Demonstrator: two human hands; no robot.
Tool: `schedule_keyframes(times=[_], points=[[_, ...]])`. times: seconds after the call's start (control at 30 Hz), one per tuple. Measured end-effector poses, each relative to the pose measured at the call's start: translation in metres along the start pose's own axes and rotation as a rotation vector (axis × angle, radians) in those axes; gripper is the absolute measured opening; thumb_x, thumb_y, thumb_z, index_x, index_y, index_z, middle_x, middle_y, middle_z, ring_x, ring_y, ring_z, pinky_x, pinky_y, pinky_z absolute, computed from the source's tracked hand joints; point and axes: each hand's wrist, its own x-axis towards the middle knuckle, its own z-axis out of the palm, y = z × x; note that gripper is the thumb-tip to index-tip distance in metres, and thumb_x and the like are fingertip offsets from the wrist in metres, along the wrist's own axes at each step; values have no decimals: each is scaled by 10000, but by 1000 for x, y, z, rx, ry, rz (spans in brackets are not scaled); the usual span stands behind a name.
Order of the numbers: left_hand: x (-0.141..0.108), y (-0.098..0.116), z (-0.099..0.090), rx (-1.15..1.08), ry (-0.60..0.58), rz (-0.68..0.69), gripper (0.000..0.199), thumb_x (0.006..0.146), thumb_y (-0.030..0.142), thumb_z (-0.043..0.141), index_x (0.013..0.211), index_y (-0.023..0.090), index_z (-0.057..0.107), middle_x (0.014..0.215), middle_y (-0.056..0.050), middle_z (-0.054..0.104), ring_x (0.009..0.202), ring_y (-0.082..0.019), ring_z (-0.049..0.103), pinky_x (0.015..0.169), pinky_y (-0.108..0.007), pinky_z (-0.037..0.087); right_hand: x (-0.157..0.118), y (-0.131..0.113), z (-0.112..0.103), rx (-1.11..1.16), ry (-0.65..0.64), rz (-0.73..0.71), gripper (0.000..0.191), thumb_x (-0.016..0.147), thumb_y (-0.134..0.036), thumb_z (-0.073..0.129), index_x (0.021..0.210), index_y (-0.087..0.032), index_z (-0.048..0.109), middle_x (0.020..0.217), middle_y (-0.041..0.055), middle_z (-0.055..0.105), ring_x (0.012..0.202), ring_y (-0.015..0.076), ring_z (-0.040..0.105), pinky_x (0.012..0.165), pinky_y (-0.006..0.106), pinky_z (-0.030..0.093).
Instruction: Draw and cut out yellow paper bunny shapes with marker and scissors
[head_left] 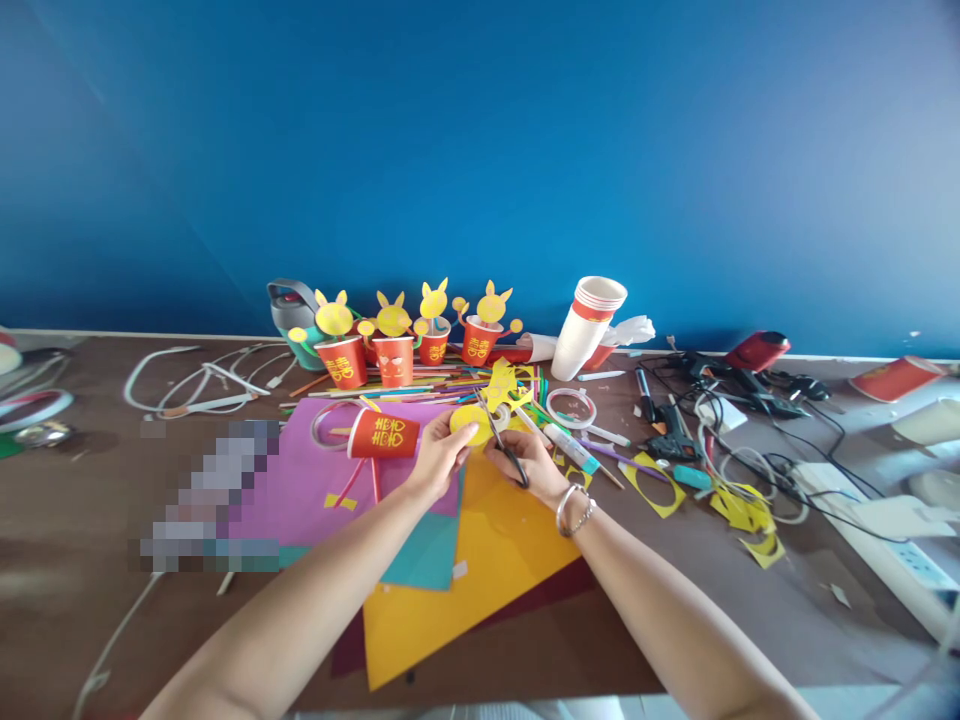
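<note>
My left hand [442, 450] pinches a round yellow paper piece [466, 424] above the colored sheets. Scissors [495, 432] with dark handles are in my right hand [529, 465], their blades at the right edge of the yellow piece. Just left of my left hand, a red paper cup [384, 436] lies on its side, with pink strips hanging from it. Under my hands are a purple sheet [281, 470], a teal sheet [427, 555] and an orange-yellow sheet [480, 590].
Several red cups with yellow eared paper figures [341, 362] stand along the blue wall. A tilted stack of white cups [585, 330] is right of them. A glue gun [673, 440], cables, yellow scraps [652, 485] and a power strip [892, 545] lie at the right.
</note>
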Motion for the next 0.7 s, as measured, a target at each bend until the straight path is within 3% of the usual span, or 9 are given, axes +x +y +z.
schedule_keyframes(times=[0.23, 0.4, 0.53, 0.63, 0.7], points=[[1, 2, 1, -17, 18, -4, 250, 637, 324, 722, 727, 149, 568, 523, 72, 472, 368, -8, 255, 368, -183, 156, 2, 2, -2, -60, 12, -4, 200, 634, -292, 720, 693, -144, 599, 496, -58, 475, 380, 28, 336, 342, 167, 239], [-1, 3, 2, 17, 11, -27, 276, 633, 344, 726, 792, 146, 617, 561, 56, 506, 382, -12, 263, 367, -184, 145, 2, 1, -4, 17, 80, -48, 256, 674, -363, 698, 800, -173, 582, 470, -59, 478, 383, 75, 415, 371, 200, 302], [-2, 1, 3, 124, -86, -77, 279, 615, 335, 735, 788, 134, 649, 584, 31, 553, 424, -38, 357, 384, -183, 210, 0, -2, -4, 94, 161, -201, 322, 699, -392, 678, 927, -200, 556, 680, -13, 566, 507, 87, 448, 451, 216, 351], [-3, -1, 4, 176, -165, -91, 257, 589, 287, 753, 763, 126, 654, 622, 10, 587, 511, -78, 472, 448, -190, 316, -1, -5, -3, 133, 205, -217, 343, 670, -375, 702, 924, -206, 543, 777, -4, 561, 534, 79, 412, 467, 216, 342], [-3, -3, 3, 205, -206, -108, 268, 597, 282, 750, 794, 128, 657, 628, 9, 589, 498, -76, 466, 443, -192, 313, -1, -6, -2, 178, 241, -203, 331, 659, -336, 712, 908, -208, 535, 779, -10, 540, 551, 78, 404, 471, 210, 327]])
